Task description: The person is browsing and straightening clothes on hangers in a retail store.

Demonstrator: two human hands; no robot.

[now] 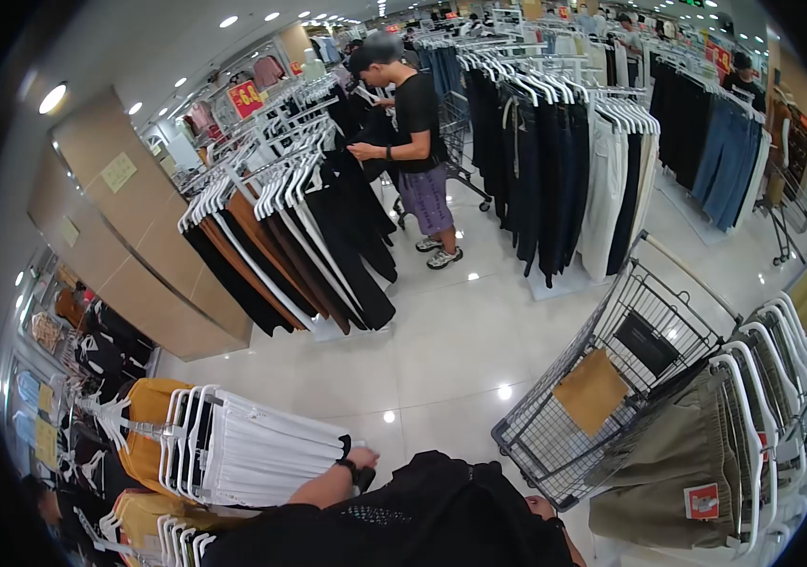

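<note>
My left hand [363,458] is low in the middle of the view, with a dark band at its wrist, beside the white pleated garments [271,452] on hangers. Something black lies against it; its fingers are too small to make out. My right hand [540,507] shows only in part, right of my black top [432,506], near the lower end of a wire shopping cart [564,463]. What it holds, if anything, is hidden. A brown sheet [591,391] is on the cart.
A person [416,118] in a black top and purple shorts stands at a rack of dark trousers [351,246]. Olive trousers [659,472] hang at the right. A tan pillar [129,227] stands left. More racks and another person [744,83] are farther back.
</note>
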